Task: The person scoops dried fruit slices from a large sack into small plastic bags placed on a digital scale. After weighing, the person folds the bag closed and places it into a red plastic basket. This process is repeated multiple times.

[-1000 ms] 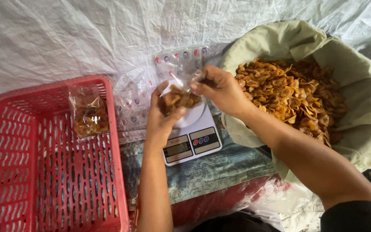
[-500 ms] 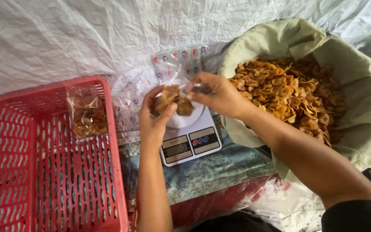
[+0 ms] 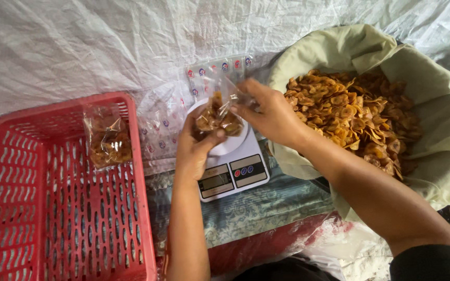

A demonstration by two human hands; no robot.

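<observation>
Landmark was the white kitchen scale (image 3: 234, 171), lying flat on a patterned blue-grey cloth (image 3: 266, 208); nearer the camera than the scale, a strip of red fabric (image 3: 266, 244) ran under that cloth. Left forearm came up from the bottom edge just left of the scale, right forearm came in from the lower right and crossed above the scale's right side. On the scale's round white platform, the left hand (image 3: 196, 148) was clamped around the lower part of a small clear bag of chips (image 3: 215, 117), thumb pressed against its front. Right hand (image 3: 269, 112) pinched the bag's open top edge, fingers closed on the plastic. Both hands were together on the one bag, which sat over the platform; whether it rested on it, could not tell. Left of the scale sat a red plastic crate (image 3: 53, 208) with one filled bag (image 3: 108, 138) lying inside near its far right corner. Right of the scale was a big cloth-lined basket (image 3: 433, 156) heaped with golden chips (image 3: 355, 112). Just beyond the scale lay a stack of empty printed bags (image 3: 173, 117). Beyond everything, white woven sheeting (image 3: 105, 41) covered the ground.
</observation>
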